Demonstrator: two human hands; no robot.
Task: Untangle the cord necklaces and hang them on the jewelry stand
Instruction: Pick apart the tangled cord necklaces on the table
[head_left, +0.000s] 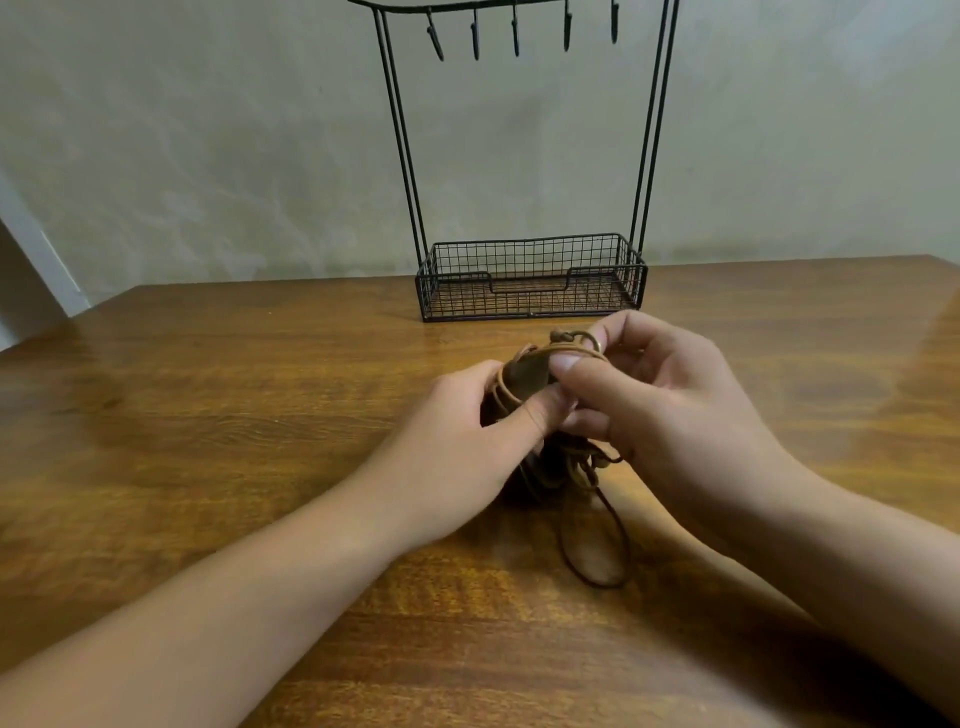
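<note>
- Tangled cord necklaces (540, 374) bunched between both hands, above the surface (208, 415).
- Left hand (467, 441) pinching the bundle.
- Right hand (670, 405) gripping upper loops.
- One dark loop dangling below.
- Jewelry stand (530, 280) behind, hooks bare.

hands: 2 (457, 436) (670, 410) | jewelry stand: 1 (530, 280) | hooks: 5 (475, 39) | cord bundle: 1 (524, 374) | table: 1 (208, 415)

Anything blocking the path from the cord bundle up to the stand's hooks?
Nothing visible. Both hands, left and right, hold the tangled cords above the table, in front of the stand's basket. The hooks hang bare, with open space below them.
</note>
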